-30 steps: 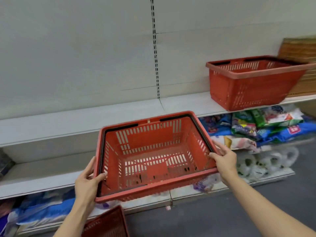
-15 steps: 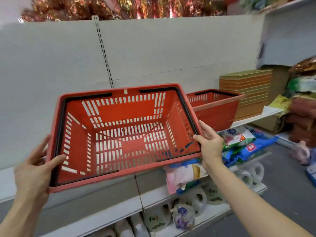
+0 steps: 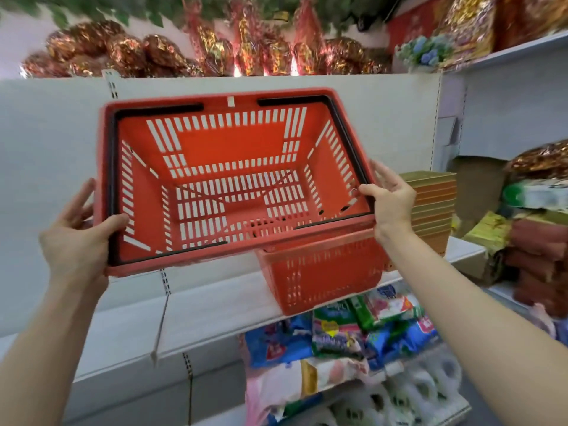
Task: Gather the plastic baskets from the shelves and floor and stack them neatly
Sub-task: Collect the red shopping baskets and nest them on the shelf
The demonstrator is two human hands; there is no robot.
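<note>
1. The held basket point(image 3: 227, 179) is up in the air in front of the white back panel point(image 3: 55, 133), its open mouth tilted toward the camera, its near right corner just above the shelf basket point(image 3: 322, 272).
2. The left hand point(image 3: 76, 238) is closed on the held basket's left rim, thumb hooked inside over the black handle point(image 3: 112, 186), fingers spread behind the wall.
3. The right hand point(image 3: 390, 204) is closed on the right rim near the near corner, thumb on the inner edge, fingers wrapped outside.
4. The step in hand looks like nesting the held basket into the shelf basket, which sits on the shelf point(image 3: 199, 309) below and to the right of the held one.
5. To do it well: level the held basket so its base faces down, bring it over the shelf basket until all four corners line up, then lower it straight.
6. The held basket's black handles lie folded along its rim; whether the shelf basket's handles lie flat cannot be seen from here, so check before lowering.
7. Let the fingers slide off the outside walls as the baskets nest, or they may be pinched between the rims.
8. Right of the shelf basket stands a stack of tan trays point(image 3: 433, 207), close enough to crowd the right hand.
9. Below the shelf basket, snack packets point(image 3: 338, 333) fill the lower shelf; they are out of the way.
10. Above the panel, foil-wrapped goods point(image 3: 153, 53) sit well clear.
</note>
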